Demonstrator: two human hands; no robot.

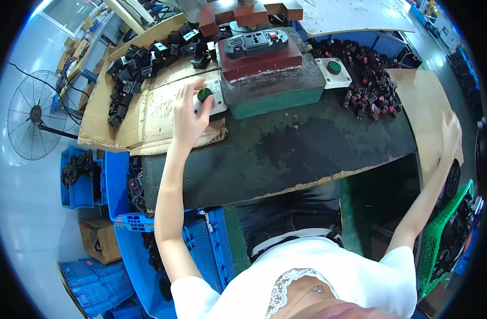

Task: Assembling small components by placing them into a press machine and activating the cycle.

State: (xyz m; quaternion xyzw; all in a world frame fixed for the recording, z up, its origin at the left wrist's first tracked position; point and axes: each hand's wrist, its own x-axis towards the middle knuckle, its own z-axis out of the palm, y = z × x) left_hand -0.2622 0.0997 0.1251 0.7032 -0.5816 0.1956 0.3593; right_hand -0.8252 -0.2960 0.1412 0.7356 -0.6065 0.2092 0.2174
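My left hand is at the left control box, its thumb and fingers spread around a green push button; whether they touch it I cannot tell. A grey, oval molded part with dark openings lies on the dark red block of the press. Above it hangs the red upper block. On the far right, my right hand is over the edge of a cardboard sheet, fingers loosely apart, nothing visible in them. A second green button sits on the right control box, with no hand on it.
Black square parts lie in a cardboard tray at left. Small black and red pieces are heaped at right. Blue crates stand below left, a green basket below right, a fan farther left.
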